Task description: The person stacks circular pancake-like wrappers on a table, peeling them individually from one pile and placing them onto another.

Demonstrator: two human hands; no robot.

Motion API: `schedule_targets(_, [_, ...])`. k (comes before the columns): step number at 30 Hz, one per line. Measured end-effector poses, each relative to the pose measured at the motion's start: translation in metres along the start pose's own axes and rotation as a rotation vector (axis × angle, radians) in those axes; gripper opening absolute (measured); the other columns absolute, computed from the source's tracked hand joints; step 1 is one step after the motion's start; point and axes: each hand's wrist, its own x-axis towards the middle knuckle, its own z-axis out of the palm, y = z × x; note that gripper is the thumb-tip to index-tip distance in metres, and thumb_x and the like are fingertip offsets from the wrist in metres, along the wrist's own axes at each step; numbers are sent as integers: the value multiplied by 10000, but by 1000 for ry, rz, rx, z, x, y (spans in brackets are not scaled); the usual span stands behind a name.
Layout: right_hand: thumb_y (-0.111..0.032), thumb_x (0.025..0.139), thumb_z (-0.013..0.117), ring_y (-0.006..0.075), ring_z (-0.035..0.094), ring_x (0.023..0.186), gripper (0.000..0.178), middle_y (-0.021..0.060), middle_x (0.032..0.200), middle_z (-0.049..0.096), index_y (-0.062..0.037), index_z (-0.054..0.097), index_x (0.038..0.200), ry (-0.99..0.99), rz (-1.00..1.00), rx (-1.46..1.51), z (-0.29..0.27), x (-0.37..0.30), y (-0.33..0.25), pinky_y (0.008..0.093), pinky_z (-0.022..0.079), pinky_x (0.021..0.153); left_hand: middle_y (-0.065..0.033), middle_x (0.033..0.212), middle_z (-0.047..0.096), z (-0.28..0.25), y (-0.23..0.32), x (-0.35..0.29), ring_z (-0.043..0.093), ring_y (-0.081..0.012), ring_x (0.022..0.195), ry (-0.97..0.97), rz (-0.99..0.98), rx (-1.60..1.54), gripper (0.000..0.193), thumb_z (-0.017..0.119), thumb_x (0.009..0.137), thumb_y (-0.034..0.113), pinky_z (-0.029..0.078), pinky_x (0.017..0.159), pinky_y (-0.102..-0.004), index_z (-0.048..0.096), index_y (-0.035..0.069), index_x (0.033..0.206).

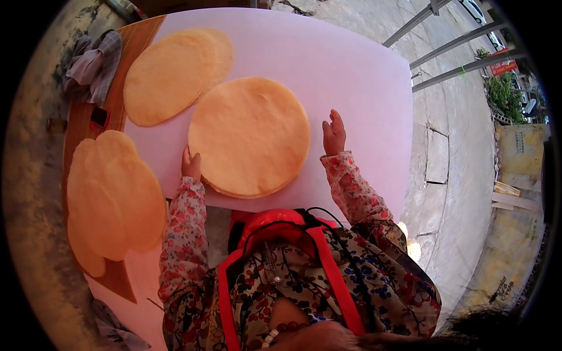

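Note:
A thick stack of large, round, tan pancake-like sheets [250, 134] lies in front of me at the near edge of the pale table. My left hand [191, 164] is at the lower left rim of this stack, with thumb and fingers closed about its edge. To the right of the stack, my right hand [334, 134] is raised apart from it. Its fingers are stretched out, the thumb stands away, and nothing is in it.
Behind on the left lies a second pile of tan sheets [170, 76]. Several overlapping sheets [117, 199] rest nearer on the left. A dark phone [99, 118] and a crumpled cloth [93, 67] sit on the brown slatted strip [140, 38]. Metal rails [445, 44] stand beyond the table [351, 64] on the right.

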Motion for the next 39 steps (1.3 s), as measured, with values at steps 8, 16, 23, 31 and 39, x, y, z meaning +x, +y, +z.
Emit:
schedule_targets(8, [-104,842,541,373,368,1259,491,246,1354,372,10,401,1298,-180,-326,-343,46,-41,21,399,312,1054,-155,1309,440,17,0,-5,436,-253,1199,95,63,-8,540,485,815,47,348,995,-342,338,-18,1330])
schedule_targets(16, [-120,742,655,423,405,1194,553,285,1297,393,-4,441,1238,-326,-434,-700,27,-10,-25,434,357,1010,-217,1268,444,12,44,-1,439,-348,1170,162,289,907,580,597,778,97,375,970,-401,366,-15,1298])
schedule_targets(23, [-120,779,636,280,540,1096,447,166,1163,565,17,507,1184,-550,-260,-79,151,70,-108,354,437,924,-164,1400,310,100,92,15,273,-361,1301,-137,652,1174,636,621,798,328,230,1049,-527,383,94,1339])
schedule_targets(31, [-112,767,658,153,573,870,463,86,953,590,44,505,1175,-535,454,254,310,153,-104,273,476,746,-125,1444,269,119,50,26,203,-322,1347,-236,633,1238,693,624,762,445,138,1066,-579,410,134,1343])
schedule_targets(39, [-255,715,690,268,605,925,423,174,952,628,48,599,996,-361,342,-417,369,192,-104,342,494,760,-123,1431,292,116,47,26,207,-326,1342,-231,635,1157,695,635,739,432,113,1082,-582,426,128,1328])
